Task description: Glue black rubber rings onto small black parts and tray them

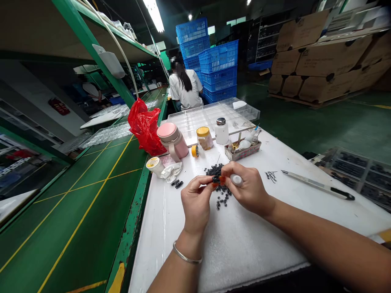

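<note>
left hand (195, 203) and right hand (249, 189) hold a black piece (216, 179) above black rings (222, 196)

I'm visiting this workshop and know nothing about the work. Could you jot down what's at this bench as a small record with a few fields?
Left hand: pinches a small black piece
Right hand: holds a small white item
Beneath the hands: heap of small black rings
Surface: white bench
Also on bench: pink tumbler, tape roll, white bottle
Beyond: co-worker beside stacked blue crates
</note>
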The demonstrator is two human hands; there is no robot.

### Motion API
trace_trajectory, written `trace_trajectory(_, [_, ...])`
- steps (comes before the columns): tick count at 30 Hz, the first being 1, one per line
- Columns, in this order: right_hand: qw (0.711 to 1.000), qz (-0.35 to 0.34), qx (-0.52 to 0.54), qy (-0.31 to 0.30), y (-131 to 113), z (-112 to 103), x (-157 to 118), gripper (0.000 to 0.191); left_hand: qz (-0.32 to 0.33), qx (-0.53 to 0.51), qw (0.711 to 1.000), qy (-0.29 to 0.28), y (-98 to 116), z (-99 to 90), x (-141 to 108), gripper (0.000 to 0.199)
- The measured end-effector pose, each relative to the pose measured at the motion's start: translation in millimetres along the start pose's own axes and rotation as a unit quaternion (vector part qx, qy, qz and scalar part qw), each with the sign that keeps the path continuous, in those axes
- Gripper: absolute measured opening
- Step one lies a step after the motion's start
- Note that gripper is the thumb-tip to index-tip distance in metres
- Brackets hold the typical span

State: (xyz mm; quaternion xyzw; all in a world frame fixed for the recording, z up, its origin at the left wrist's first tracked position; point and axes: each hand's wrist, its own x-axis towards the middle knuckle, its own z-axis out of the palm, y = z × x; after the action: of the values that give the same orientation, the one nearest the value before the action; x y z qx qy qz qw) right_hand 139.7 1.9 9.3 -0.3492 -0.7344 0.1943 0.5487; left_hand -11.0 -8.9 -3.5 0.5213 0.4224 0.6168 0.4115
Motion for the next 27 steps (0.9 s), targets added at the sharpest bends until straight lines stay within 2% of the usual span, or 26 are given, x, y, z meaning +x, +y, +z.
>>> trace_trajectory(3, [0.999,0.031,0.027,0.004,-4.3,0.2,0.7,0.017,-0.026,-0.048,0.999,0.001,-3.8,-1.4,1.1,0.008])
trace_trajectory(5, [0.999,0.022,0.033,0.009,-6.7,0.1,0.4,0.017,-0.04,-0.073,0.996,-0.01,-6.6,-3.2,2.6,0.01])
trace_trajectory(8, [0.999,-0.024,0.015,0.018,-7.1,-0.3,-0.8,0.022,-0.044,-0.099,0.994,-0.024,-8.4,-5.4,3.9,0.01])
trace_trajectory(13, [0.989,-0.145,-0.041,0.004,-2.3,-0.7,-2.3,0.03,-0.018,-0.084,0.996,-0.034,-5.7,-5.2,1.2,0.009])
trace_trajectory(15, [0.987,-0.156,-0.048,-0.01,-1.5,-1.1,-2.5,0.028,0.0,-0.062,0.998,-0.03,-3.9,-4.4,-0.1,0.008])
trace_trajectory(19, [0.998,-0.054,-0.024,-0.011,-2.6,-2.3,-1.8,0.02,0.021,-0.037,0.998,-0.036,-1.6,-4.0,0.1,0.007])
trace_trajectory(23, [0.998,0.046,0.026,-0.016,-1.6,-4.9,2.8,0.01,0.008,-0.022,0.999,-0.035,0.5,-6.5,3.6,0.012])
trace_trajectory(27, [0.984,0.14,0.107,-0.01,6.2,-12.5,9.5,0.026,-0.037,-0.024,0.999,-0.028,5.7,-8.3,7.0,0.019])
